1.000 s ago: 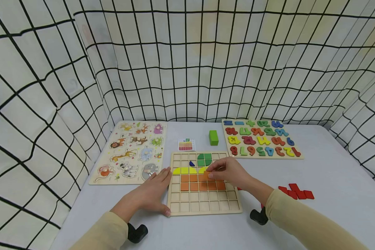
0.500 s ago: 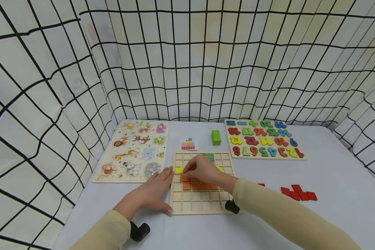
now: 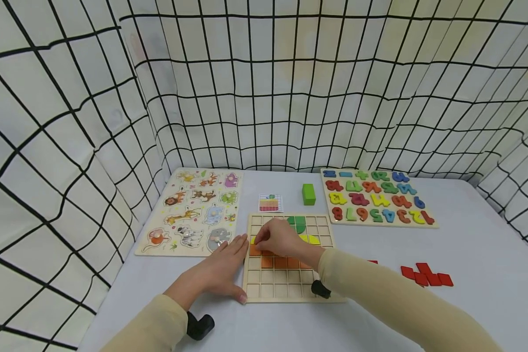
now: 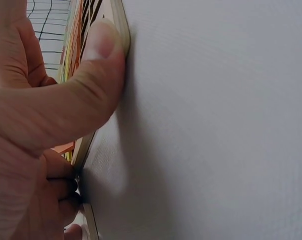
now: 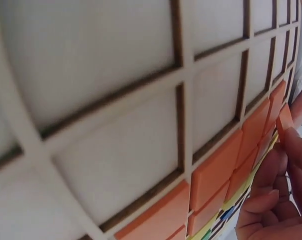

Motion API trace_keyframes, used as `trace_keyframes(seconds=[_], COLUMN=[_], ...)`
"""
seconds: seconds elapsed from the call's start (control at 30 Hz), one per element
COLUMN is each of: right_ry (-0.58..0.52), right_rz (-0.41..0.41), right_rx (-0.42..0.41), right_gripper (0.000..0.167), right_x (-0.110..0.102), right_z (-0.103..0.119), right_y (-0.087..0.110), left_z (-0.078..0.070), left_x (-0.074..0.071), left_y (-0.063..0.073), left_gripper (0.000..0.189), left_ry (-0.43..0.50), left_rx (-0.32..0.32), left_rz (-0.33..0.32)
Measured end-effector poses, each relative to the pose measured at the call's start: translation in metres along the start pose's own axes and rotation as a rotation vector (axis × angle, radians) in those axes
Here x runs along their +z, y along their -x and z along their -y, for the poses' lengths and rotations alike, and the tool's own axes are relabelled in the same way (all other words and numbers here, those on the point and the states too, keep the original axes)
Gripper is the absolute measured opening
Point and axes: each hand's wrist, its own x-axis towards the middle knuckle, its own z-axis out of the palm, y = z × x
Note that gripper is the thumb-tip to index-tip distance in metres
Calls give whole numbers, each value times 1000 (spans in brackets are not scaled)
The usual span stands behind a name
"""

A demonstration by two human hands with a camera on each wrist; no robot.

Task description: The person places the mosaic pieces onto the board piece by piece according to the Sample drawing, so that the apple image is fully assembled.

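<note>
Leftward across the grid board point(image 3: 281, 292) has come the right hand point(image 3: 281, 238), pinching an orange tile point(image 5: 285, 117), tilted, at its leftmost column, near the left hand point(image 3: 220, 269), whose outstretched fingers touch that edge.

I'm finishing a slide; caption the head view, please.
The right hand pinches an orange tile over a wooden grid board while the left hand touches its edge.
</note>
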Motion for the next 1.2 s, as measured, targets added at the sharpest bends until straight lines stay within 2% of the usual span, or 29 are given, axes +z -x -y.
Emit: trace_keyframes(seconds=[0.1,0.37,0.67,0.8,0.97,1.1,1.2], right_ry=[37,235,226,178,143,140,148], right_rz=[-3,15,3,-25,-39,-32,-49], right_rx=[-9,-77,-76,-82,-55,-40,-29], right_gripper=[5,4,6,9,12,17,20], right_x=[2,4,6,-3,-30,-56,-77], right_z=[0,7,7,4,-18,-52,-81], right_y=[0,2,4,10,25,46,70], left_z=[0,-2,-1,0,0,-1,-2], left_x=[0,-1,0,3,2,1,1], left_y=[0,-1,-1,-3,-3,-2,-3], left_gripper=[125,124,124,125,126,126,127], left_ry=[-3,-9,-10,-4,-4,-6,-14], left_rx=[4,4,-2,-5,-3,-10,-20], left_rz=[-3,-3,4,8,7,9,16])
